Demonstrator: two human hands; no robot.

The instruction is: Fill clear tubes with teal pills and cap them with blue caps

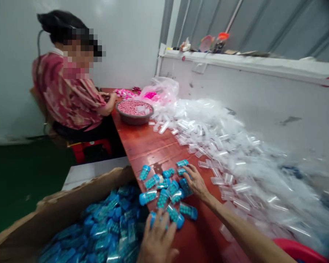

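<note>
Clear tubes with blue caps and blue-green beads (pixel 163 198) lie in a loose group on the red table (pixel 142 146). My left hand (pixel 157 237) is at the near edge of the group, palm down with fingers spread, over a blue-capped tube. At the group's right side, my right hand (pixel 194 180) has its fingers apart and touches the tubes there. Neither hand has its fingers closed round a tube. Left of the table, a cardboard box (pixel 57 199) holds many more such tubes (pixel 104 226).
A big heap of empty clear tubes (pixel 230 146) covers the table's right side along the wall. Farther back stands a basin of pink beads (pixel 134 118) beside plastic bags (pixel 164 89). A person (pixel 68 87) sits at the far left. Something red (pixel 296 250) is at bottom right.
</note>
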